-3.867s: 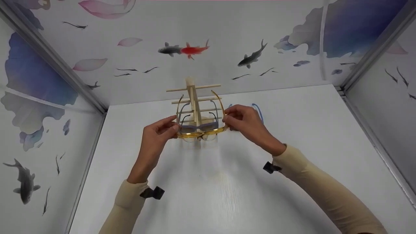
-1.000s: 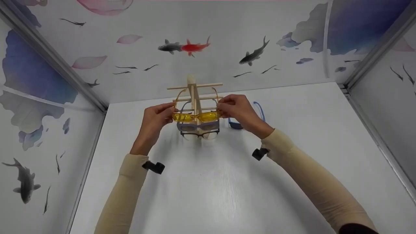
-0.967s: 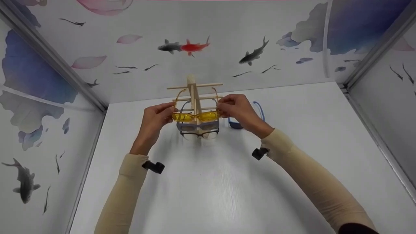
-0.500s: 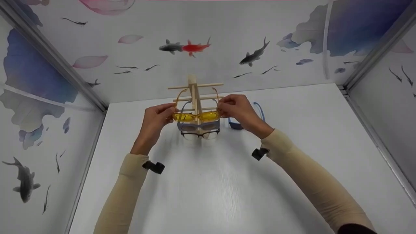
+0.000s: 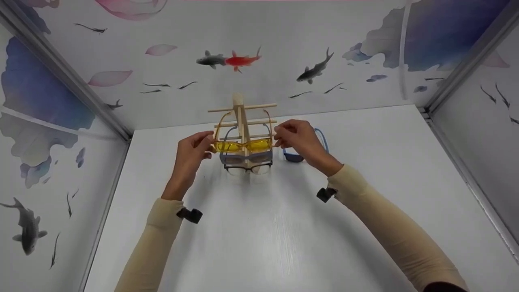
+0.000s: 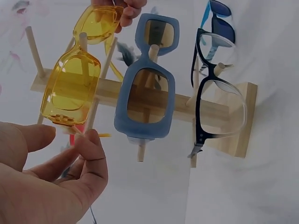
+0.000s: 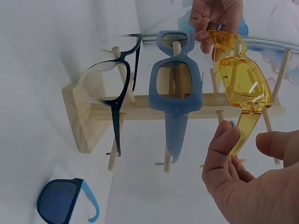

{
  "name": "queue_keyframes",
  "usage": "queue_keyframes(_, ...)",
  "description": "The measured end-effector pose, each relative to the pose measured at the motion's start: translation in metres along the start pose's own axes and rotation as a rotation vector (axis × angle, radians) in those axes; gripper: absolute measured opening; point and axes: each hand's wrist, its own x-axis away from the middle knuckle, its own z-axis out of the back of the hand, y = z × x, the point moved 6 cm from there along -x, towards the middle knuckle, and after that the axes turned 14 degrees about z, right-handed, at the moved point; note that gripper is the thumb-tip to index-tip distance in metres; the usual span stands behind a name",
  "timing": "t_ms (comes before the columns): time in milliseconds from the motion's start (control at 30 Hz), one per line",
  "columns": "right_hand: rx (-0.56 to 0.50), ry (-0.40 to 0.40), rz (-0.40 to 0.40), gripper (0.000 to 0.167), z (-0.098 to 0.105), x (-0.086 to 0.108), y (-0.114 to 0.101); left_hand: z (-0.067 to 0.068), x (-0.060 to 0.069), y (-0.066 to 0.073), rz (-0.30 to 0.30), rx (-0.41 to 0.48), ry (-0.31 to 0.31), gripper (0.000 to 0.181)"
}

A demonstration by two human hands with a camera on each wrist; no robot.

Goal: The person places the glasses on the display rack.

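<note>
Now, spread wide below, white tabletop (image 5: 259, 243), and near its far edge, wooden eyewear stand (image 7: 140, 108) with rows of pegs. On either side, left hand (image 5: 190, 156) and right hand (image 5: 302, 140), eased slightly outward from half a second ago, thumbs and fingers apart, no pinch visible. Between them, yellow glasses (image 5: 258, 144), topmost of three pairs on the stand: unmoved despite the loosened hold, so probably borne by pegs rather than hands. Below, slate-blue sunglasses (image 7: 175, 79), then black-rimmed clear glasses (image 6: 199, 107). Off right, blue-armed sunglasses (image 5: 293, 157), down on the tabletop. Finally, right fingertips (image 7: 225, 130) right at the yellow temple (image 7: 246, 128), actual contact impossible to tell.
</note>
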Motion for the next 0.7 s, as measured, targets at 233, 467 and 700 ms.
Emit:
queue_keyframes(233,0.068,0.012,0.012,0.031,0.019,0.012,0.008,0.008,0.012,-0.013,-0.018,-0.051,0.067,0.034)
queue_keyframes(467,0.09,0.022,0.04,0.033,0.036,0.03,0.016,0.013,0.027,-0.033,-0.011,-0.072,0.099,0.025)
queue_keyframes(700,0.094,0.04,0.034,0.032,0.052,0.048,0.031,0.001,0.04,-0.055,0.009,-0.139,0.064,0.018)
